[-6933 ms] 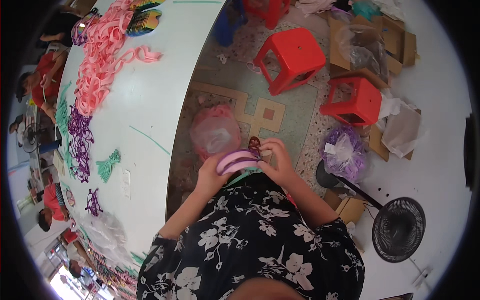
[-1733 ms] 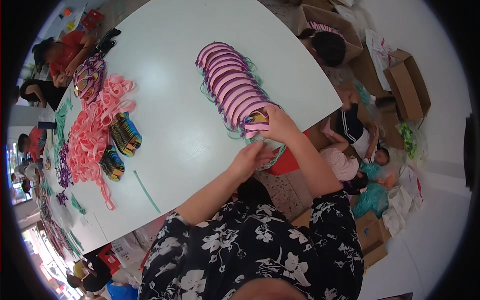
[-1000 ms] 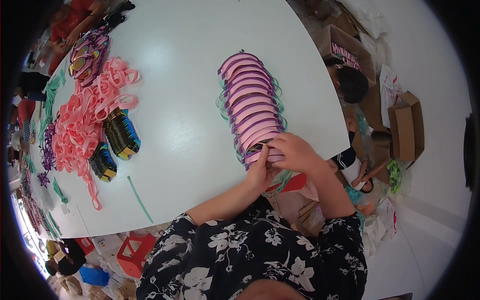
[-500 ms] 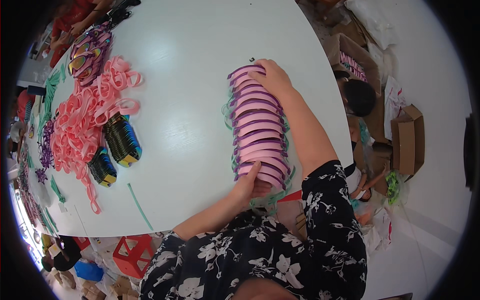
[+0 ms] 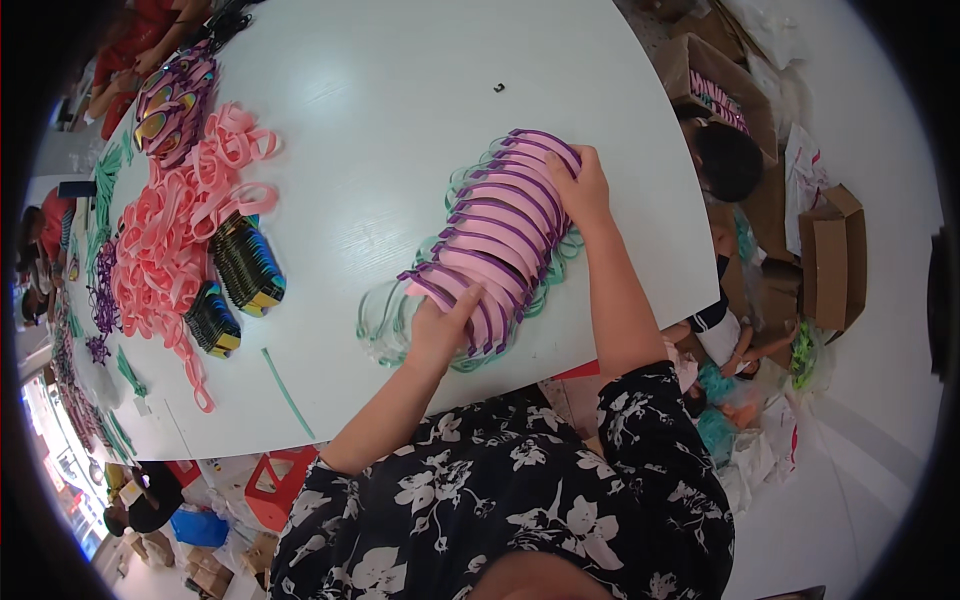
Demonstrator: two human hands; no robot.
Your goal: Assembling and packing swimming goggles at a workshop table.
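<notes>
A: Where do we find the row of curved pieces (image 5: 505, 215)?

B: We see it on the white table (image 5: 350, 190), pink and purple, each piece overlapping its neighbour. Let's make its middle the centre of our clock.

A: And the fingers?

B: At 2 o'clock, the right hand (image 5: 585, 190) grasps the far end by its outer side, thumb on top. At 7 o'clock, the left hand (image 5: 437, 330) grasps the near end, thumb across the top; we cannot see its other fingers well enough to tell how they press.

A: How far along do we judge this?

B: We'd call the far and middle parts well lined up. The near end looks less finished: its pieces splay towards 8 o'clock, with green loops (image 5: 385, 312) spilling out beside them.

A: What do we see farther out?

B: At 9 o'clock, pink bands (image 5: 165, 250) lie in a loose heap, apparently unsorted, near 2 dark stacks (image 5: 245, 265). At 10 o'clock, we see piled goggles (image 5: 172, 115); at 12, a small black bit (image 5: 499, 88). Off the table at 2 o'clock, a carton (image 5: 735, 80) already holds similar pink-and-purple pieces.
</notes>
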